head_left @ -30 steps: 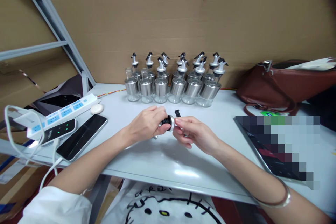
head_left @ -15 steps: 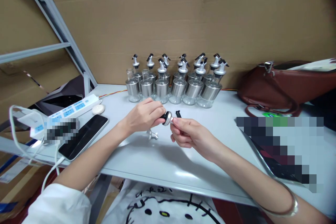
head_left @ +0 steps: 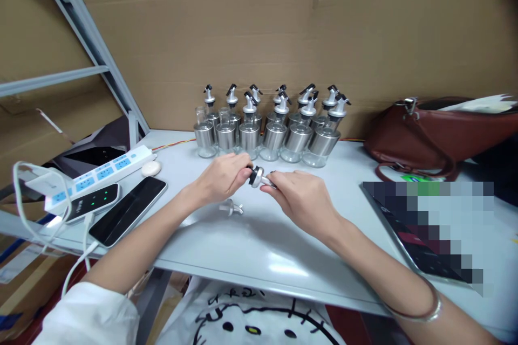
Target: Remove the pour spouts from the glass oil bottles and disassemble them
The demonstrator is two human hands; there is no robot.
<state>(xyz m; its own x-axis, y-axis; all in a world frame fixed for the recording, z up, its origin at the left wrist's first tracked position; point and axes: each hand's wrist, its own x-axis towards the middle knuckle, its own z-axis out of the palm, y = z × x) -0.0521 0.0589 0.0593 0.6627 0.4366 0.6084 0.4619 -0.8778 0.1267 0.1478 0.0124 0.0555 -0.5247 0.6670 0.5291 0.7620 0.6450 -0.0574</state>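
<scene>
A cardboard wall backs the pale surface, with a brown bag at far right and a cluster of glass bottles at far middle. In the centre the left hand and right hand meet, fingertips of both pinched on one small pourer cap held just above the surface. It is best gripped lightly, I judge, with its ends in line. A loose spout lies just nearer.
</scene>
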